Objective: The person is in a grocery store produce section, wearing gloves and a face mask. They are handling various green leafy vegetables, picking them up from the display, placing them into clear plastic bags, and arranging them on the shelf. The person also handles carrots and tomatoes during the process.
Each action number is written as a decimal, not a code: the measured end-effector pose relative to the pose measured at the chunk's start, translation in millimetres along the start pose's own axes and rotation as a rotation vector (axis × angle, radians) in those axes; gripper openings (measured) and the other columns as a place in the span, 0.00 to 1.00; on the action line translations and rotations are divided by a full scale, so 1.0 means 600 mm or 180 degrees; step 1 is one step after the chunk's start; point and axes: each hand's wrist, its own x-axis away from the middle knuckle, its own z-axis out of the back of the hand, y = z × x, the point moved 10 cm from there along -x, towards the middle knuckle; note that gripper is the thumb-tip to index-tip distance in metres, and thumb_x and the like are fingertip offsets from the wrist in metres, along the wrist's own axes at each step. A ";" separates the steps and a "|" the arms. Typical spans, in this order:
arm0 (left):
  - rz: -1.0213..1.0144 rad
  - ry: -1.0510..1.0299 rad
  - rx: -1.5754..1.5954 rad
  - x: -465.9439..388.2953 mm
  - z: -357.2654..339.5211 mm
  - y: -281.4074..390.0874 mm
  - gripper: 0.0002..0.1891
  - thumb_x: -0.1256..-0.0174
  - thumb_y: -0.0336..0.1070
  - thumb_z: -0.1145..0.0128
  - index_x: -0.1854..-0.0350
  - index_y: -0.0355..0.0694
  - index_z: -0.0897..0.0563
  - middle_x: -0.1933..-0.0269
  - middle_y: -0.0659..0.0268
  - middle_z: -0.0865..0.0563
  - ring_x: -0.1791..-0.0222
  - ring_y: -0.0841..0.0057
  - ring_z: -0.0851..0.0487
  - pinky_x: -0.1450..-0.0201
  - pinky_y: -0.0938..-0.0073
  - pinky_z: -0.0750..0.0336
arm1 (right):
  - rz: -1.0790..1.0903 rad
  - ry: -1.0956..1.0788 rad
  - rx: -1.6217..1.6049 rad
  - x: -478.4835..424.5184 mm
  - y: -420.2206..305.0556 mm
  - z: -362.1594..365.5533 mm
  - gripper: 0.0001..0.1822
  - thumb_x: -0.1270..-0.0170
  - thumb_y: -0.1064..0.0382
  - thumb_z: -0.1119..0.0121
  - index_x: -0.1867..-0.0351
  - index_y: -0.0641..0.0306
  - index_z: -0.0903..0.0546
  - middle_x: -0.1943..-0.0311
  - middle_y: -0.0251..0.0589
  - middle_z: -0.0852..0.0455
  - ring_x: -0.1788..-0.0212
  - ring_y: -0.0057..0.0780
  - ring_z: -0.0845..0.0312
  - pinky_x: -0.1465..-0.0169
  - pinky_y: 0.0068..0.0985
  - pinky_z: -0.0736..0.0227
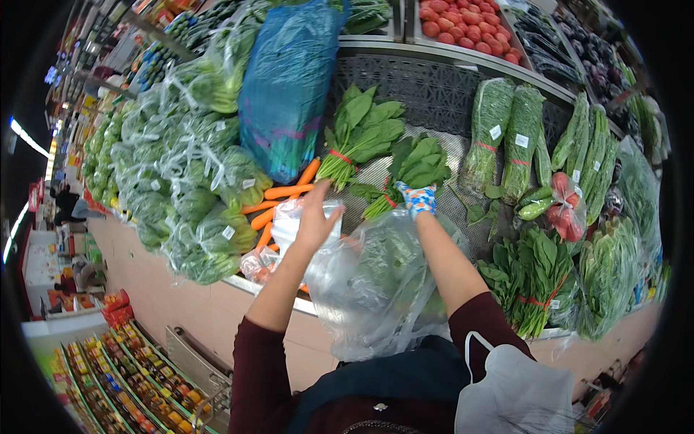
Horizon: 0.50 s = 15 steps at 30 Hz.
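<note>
My left hand, bare, is raised with fingers apart over a stack of clear plastic bags, beside loose carrots. My right hand, in a blue, orange and white patterned glove, is at the base of a leafy green bunch tied with a red band; whether its fingers grip the bunch I cannot tell. Another banded leafy bunch lies just behind, up and to the left. In front of me a large clear plastic bag with greens inside hangs over the display's front edge, partly under my right forearm.
Bagged leafy greens pile up on the left, next to a large blue plastic bag of vegetables. To the right lie wrapped green bundles, bitter melons and banded greens. Tomatoes fill a bin behind the metal rail.
</note>
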 end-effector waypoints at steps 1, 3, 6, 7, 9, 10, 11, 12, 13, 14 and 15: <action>-0.0065 0.0185 -0.0284 -0.032 -0.020 -0.038 0.38 0.50 0.33 0.32 0.36 0.30 0.36 0.39 0.43 0.29 0.39 0.47 0.32 0.36 0.58 0.37 | -0.0385 0.0726 -0.0600 0.008 0.020 0.020 0.38 0.42 0.45 0.40 0.35 0.63 0.36 0.41 0.48 0.24 0.41 0.44 0.26 0.34 0.35 0.39; -0.0088 0.0320 -0.0625 -0.075 -0.053 -0.104 0.44 0.52 0.35 0.31 0.33 0.30 0.41 0.39 0.41 0.31 0.39 0.47 0.32 0.34 0.56 0.41 | 0.0563 0.1023 -0.1327 0.080 -0.072 0.088 0.44 0.50 0.54 0.33 0.34 0.67 0.40 0.47 0.53 0.20 0.48 0.44 0.21 0.43 0.33 0.28; 0.0528 0.0196 -0.1361 -0.125 -0.102 -0.167 0.48 0.56 0.41 0.29 0.32 0.33 0.43 0.41 0.44 0.29 0.40 0.50 0.31 0.35 0.53 0.41 | 0.1371 0.1381 -0.1635 0.085 -0.134 0.184 0.39 0.49 0.57 0.32 0.37 0.66 0.37 0.51 0.57 0.20 0.51 0.48 0.21 0.46 0.35 0.27; 0.0981 -0.0171 -0.1317 -0.131 -0.121 -0.188 0.50 0.57 0.44 0.29 0.32 0.34 0.44 0.41 0.45 0.28 0.39 0.51 0.31 0.35 0.53 0.42 | 0.1045 0.1082 -0.1578 0.072 -0.137 0.205 0.45 0.53 0.54 0.28 0.36 0.70 0.38 0.48 0.60 0.22 0.48 0.50 0.23 0.44 0.35 0.29; 0.0959 0.0019 -0.1550 -0.144 -0.123 -0.176 0.43 0.59 0.46 0.28 0.38 0.34 0.34 0.51 0.48 0.20 0.49 0.52 0.22 0.45 0.55 0.31 | 0.0957 0.1445 -0.1290 0.018 -0.087 0.204 0.45 0.52 0.59 0.28 0.35 0.72 0.41 0.46 0.58 0.24 0.48 0.43 0.24 0.44 0.32 0.27; 0.1177 -0.0161 -0.1393 -0.149 -0.128 -0.181 0.41 0.59 0.46 0.28 0.41 0.33 0.31 0.54 0.49 0.19 0.53 0.52 0.20 0.48 0.56 0.29 | 0.0856 0.1593 -0.1091 0.007 -0.062 0.199 0.45 0.49 0.60 0.29 0.33 0.72 0.43 0.43 0.58 0.28 0.45 0.41 0.26 0.42 0.32 0.28; 0.1408 -0.0326 -0.1241 -0.151 -0.132 -0.190 0.40 0.60 0.46 0.28 0.43 0.33 0.29 0.57 0.49 0.17 0.56 0.53 0.18 0.51 0.57 0.26 | 0.0756 0.1720 -0.0891 -0.005 -0.039 0.192 0.45 0.46 0.61 0.30 0.32 0.72 0.46 0.39 0.57 0.31 0.42 0.38 0.29 0.41 0.32 0.29; 0.1281 -0.0149 -0.0987 -0.138 -0.135 -0.195 0.35 0.61 0.46 0.27 0.50 0.31 0.24 0.63 0.49 0.15 0.62 0.53 0.16 0.58 0.59 0.23 | 0.0793 0.1445 -0.1289 -0.016 -0.017 0.154 0.48 0.50 0.54 0.31 0.33 0.74 0.44 0.40 0.57 0.29 0.42 0.40 0.28 0.40 0.32 0.30; 0.1732 -0.0443 -0.0484 -0.128 -0.161 -0.197 0.37 0.61 0.48 0.27 0.49 0.30 0.25 0.59 0.48 0.15 0.59 0.56 0.16 0.55 0.62 0.23 | 0.0773 0.1225 -0.1720 -0.043 0.024 0.098 0.51 0.53 0.46 0.31 0.34 0.75 0.43 0.41 0.56 0.28 0.42 0.42 0.28 0.39 0.32 0.32; 0.1767 -0.0424 0.0038 -0.108 -0.190 -0.200 0.34 0.56 0.46 0.28 0.49 0.30 0.25 0.60 0.52 0.15 0.60 0.63 0.16 0.56 0.66 0.22 | 0.0786 0.0968 -0.2146 -0.068 0.054 0.038 0.56 0.57 0.38 0.31 0.34 0.76 0.41 0.42 0.56 0.26 0.42 0.44 0.27 0.38 0.32 0.33; 0.1849 -0.0361 0.0574 -0.077 -0.220 -0.217 0.31 0.51 0.45 0.29 0.49 0.30 0.25 0.60 0.55 0.15 0.62 0.69 0.16 0.57 0.70 0.22 | 0.0709 0.0752 -0.1865 -0.061 0.036 0.026 0.59 0.59 0.33 0.31 0.35 0.77 0.40 0.42 0.56 0.25 0.41 0.45 0.27 0.37 0.32 0.33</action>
